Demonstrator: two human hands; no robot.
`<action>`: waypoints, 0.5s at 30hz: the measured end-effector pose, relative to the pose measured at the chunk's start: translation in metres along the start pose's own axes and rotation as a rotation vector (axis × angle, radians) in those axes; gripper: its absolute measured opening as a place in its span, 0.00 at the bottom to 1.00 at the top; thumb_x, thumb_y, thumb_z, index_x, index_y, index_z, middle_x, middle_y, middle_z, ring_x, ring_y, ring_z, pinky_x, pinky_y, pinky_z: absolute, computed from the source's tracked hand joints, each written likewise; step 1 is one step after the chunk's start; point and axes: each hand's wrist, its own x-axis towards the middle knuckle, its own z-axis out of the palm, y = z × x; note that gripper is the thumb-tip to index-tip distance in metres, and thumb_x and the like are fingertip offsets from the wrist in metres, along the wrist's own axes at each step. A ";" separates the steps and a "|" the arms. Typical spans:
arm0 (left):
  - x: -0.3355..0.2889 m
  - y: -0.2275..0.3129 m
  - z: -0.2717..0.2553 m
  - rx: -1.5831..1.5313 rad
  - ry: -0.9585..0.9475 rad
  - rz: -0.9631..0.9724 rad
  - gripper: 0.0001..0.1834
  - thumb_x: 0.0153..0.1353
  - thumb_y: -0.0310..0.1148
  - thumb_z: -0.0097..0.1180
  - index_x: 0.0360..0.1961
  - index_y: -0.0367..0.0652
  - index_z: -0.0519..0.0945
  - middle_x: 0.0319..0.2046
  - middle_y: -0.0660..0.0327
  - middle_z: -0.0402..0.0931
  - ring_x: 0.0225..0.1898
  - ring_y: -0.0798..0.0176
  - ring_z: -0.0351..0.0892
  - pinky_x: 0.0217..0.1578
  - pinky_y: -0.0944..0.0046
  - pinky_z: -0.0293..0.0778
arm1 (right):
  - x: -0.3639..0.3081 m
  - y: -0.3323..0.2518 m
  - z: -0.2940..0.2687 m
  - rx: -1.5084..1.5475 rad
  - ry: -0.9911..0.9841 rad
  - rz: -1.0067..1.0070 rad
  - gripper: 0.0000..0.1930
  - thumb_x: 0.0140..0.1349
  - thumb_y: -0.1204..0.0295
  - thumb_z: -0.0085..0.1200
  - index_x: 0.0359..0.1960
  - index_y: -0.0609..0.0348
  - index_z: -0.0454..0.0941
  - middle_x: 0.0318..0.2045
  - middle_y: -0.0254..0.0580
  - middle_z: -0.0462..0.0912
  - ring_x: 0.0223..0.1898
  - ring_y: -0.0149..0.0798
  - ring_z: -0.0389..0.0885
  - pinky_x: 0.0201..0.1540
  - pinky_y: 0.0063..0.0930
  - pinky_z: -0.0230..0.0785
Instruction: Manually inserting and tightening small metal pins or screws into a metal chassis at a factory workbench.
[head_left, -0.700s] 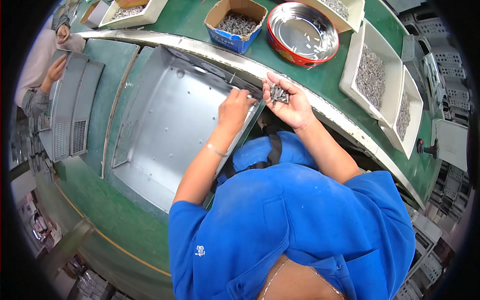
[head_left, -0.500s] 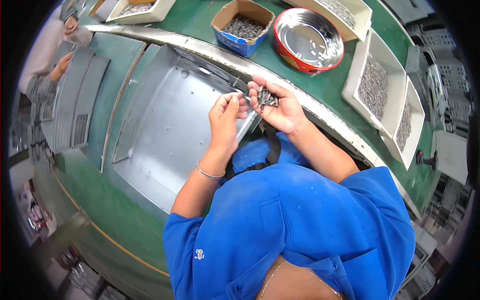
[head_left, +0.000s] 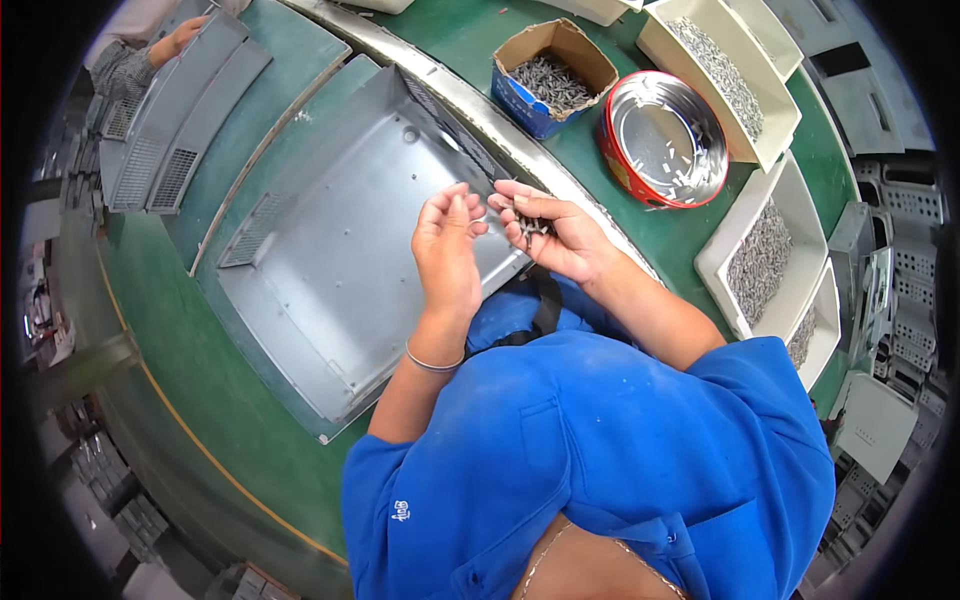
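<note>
In my cupped right hand (head_left: 565, 240) lies a small heap of grey metal pins (head_left: 530, 226), partly covered by the fingers and thumb. My left hand (head_left: 447, 255) is held up just beside it, thumb and fingertips pinched together. Whatever sits in that pinch is too small to make out. Both hands are above a large grey sheet-metal housing (head_left: 330, 240), an open shallow tray form with upturned walls and small holes or studs on its floor. Its slotted wall (head_left: 450, 115) runs along the far side, close to the fingertips.
Beyond the pale bench edge stand a blue cardboard box (head_left: 530, 110) of dark pins, a red-rimmed metal bowl (head_left: 620, 160) with a few light pieces, and several cream bins (head_left: 715, 255) of small parts. At far left, another person's hand (head_left: 180, 38) touches grey metal panels (head_left: 170, 120).
My view has swung, so the box, bowl and bins sit farther right and lower. My right hand's fingers have curled more over the pins, while my left hand stays pinched.
</note>
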 end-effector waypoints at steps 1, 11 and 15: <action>-0.004 -0.003 0.003 -0.136 0.025 -0.104 0.14 0.59 0.34 0.46 0.42 0.36 0.70 0.35 0.59 0.71 0.37 0.66 0.70 0.41 0.68 0.67 | 0.001 -0.006 -0.002 -0.026 0.000 0.015 0.15 0.56 0.78 0.48 0.46 0.67 0.66 0.37 0.43 0.74 0.33 0.30 0.74 0.38 0.21 0.72; -0.005 -0.014 0.038 -0.644 -0.130 -0.253 0.25 0.62 0.46 0.30 0.48 0.36 0.66 0.49 0.52 0.66 0.54 0.52 0.63 0.58 0.56 0.54 | 0.007 0.003 0.033 -1.406 -0.412 -0.802 0.08 0.49 0.83 0.49 0.31 0.61 0.76 0.29 0.39 0.75 0.34 0.35 0.73 0.38 0.24 0.65; 0.007 -0.022 0.036 -0.701 -0.080 -0.239 0.23 0.61 0.45 0.32 0.45 0.38 0.69 0.46 0.53 0.69 0.51 0.54 0.65 0.56 0.57 0.57 | 0.010 -0.005 0.034 -1.472 -0.462 -0.934 0.11 0.46 0.83 0.50 0.30 0.55 0.77 0.26 0.36 0.74 0.31 0.37 0.72 0.37 0.25 0.60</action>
